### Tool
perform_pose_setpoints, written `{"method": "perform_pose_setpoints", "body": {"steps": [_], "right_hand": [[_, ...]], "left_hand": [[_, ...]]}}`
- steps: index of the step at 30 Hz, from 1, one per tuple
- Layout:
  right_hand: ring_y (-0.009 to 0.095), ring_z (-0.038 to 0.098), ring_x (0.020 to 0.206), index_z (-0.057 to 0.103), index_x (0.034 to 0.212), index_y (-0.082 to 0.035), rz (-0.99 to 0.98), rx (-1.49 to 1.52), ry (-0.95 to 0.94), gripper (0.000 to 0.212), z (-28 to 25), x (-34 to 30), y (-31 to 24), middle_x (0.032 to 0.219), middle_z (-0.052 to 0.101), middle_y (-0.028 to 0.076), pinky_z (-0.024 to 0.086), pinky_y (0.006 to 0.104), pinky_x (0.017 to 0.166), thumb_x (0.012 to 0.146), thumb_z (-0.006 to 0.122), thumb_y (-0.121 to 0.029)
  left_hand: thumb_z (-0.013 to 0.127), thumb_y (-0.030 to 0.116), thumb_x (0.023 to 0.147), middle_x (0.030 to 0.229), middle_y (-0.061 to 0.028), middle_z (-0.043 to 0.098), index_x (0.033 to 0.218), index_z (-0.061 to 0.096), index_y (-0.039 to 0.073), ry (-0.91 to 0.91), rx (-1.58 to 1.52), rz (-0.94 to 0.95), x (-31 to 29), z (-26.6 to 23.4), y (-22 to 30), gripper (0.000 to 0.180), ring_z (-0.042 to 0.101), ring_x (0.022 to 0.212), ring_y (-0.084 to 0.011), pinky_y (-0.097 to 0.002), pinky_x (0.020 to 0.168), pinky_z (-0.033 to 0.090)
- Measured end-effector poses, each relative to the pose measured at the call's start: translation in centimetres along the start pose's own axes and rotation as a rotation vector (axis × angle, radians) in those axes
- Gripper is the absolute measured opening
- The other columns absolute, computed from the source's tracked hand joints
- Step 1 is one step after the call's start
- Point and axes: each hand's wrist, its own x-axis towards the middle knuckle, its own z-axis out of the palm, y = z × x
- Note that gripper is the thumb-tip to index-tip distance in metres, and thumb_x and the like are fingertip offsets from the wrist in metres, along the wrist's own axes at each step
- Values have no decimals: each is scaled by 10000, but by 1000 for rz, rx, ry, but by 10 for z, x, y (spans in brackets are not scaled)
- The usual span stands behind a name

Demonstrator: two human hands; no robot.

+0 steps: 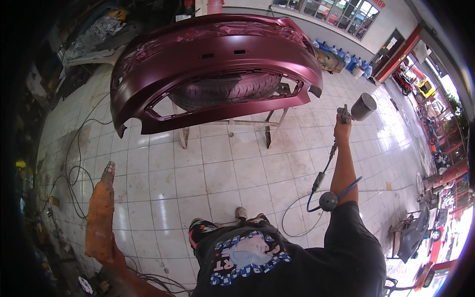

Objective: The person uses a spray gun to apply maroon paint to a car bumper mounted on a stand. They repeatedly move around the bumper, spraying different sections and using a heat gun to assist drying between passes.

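Observation:
My left hand, low on the left, is closed round a worn orange heat gun whose metal nozzle points away from me. Out to the right, my right hand grips a spray gun with a grey paint cup. An air hose hangs from the spray gun, with a dark inline fitting and a dark ball beside my forearm. Ahead of me is a maroon car bumper, front side facing me. Both tools are apart from it.
The bumper rests on a metal stand, and a tire shows through its opening. Cables lie looped across the tiled floor at left. Blue water bottles line the far wall. Car parts stand at right.

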Motion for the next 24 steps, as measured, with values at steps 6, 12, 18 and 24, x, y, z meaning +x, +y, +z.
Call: {"method": "perform_pose_setpoints", "body": {"steps": [6,12,18,24], "right_hand": [[101,444,409,578,1089,-117,400,273,-376,320,48,-102,-165,627,499,-15,365,305,379,1010,614,-425],[72,436,412,466,884,-126,313,467,-573,338,100,-243,-298,600,453,-34,352,267,360,1033,596,-401],[47,433,427,518,980,-119,192,592,-724,219,164,-374,-408,629,492,-48,346,244,369,1028,622,-305],[184,644,823,542,1373,-36,-44,576,-753,500,233,-471,-498,934,707,165,522,342,782,968,714,-274]], "left_hand": [[793,172,891,1333,-200,588,1359,507,-56,67,-250,-130,34,-27,-29,594,586,1209,-313,-431,1025,482],[792,138,886,1358,-176,578,1342,524,-73,8,-317,-283,63,-16,-80,570,575,1228,-277,-404,1032,470],[818,171,862,1347,-172,590,1335,537,-61,-23,-243,-319,93,-23,-103,597,582,1215,-273,-395,1040,460],[835,161,840,1365,-183,575,1388,484,-56,-10,-238,-284,110,-35,-166,686,574,1250,-292,-417,1060,463]]}}
